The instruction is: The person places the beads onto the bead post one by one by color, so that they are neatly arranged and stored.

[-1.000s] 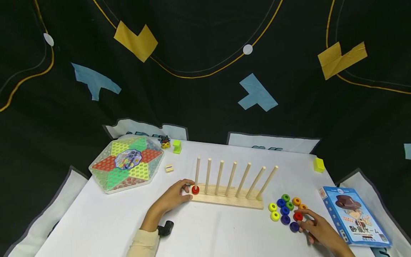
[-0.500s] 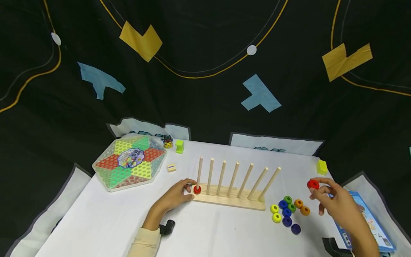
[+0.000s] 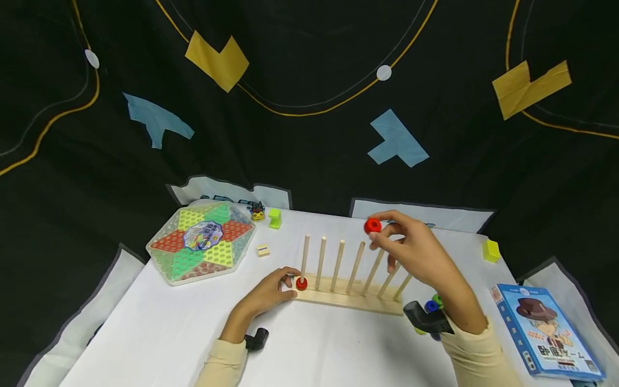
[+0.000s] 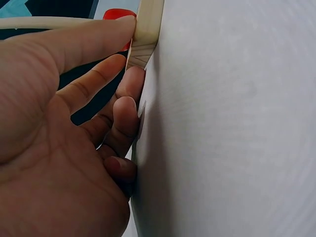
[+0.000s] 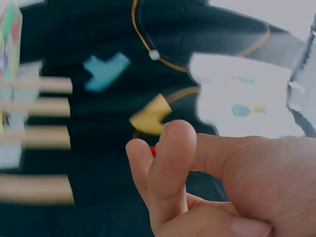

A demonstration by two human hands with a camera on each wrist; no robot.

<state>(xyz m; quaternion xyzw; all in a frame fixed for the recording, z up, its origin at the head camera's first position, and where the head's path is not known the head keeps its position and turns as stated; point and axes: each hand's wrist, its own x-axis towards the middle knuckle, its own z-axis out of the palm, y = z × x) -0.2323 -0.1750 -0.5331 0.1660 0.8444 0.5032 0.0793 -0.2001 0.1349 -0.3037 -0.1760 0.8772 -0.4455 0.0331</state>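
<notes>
A wooden peg rack (image 3: 345, 302) with a row of several upright pegs stands on the white table. My left hand (image 3: 265, 295) grips its left end, the thumb at the near side; in the left wrist view fingertips press the end of the board (image 4: 149, 27). One red ring (image 3: 302, 285) sits at the foot of the leftmost peg. My right hand (image 3: 418, 252) pinches another red ring (image 3: 372, 226) between thumb and fingers, raised above the rack and overlapping the right-hand pegs. Only a red sliver of that ring (image 5: 152, 151) shows in the right wrist view.
Loose rings, such as a blue one (image 3: 431, 307), lie partly hidden behind the right forearm. A blue game box (image 3: 546, 330) is at the right, a yellow-green block (image 3: 491, 251) beyond it. A hexagonal game board (image 3: 193, 269), small figure (image 3: 257, 212) and green piece (image 3: 274, 218) stand at the back left.
My right hand has lifted a red ring from the loose group and carried it up and left over the rack. My left hand has stayed at the rack's end.
</notes>
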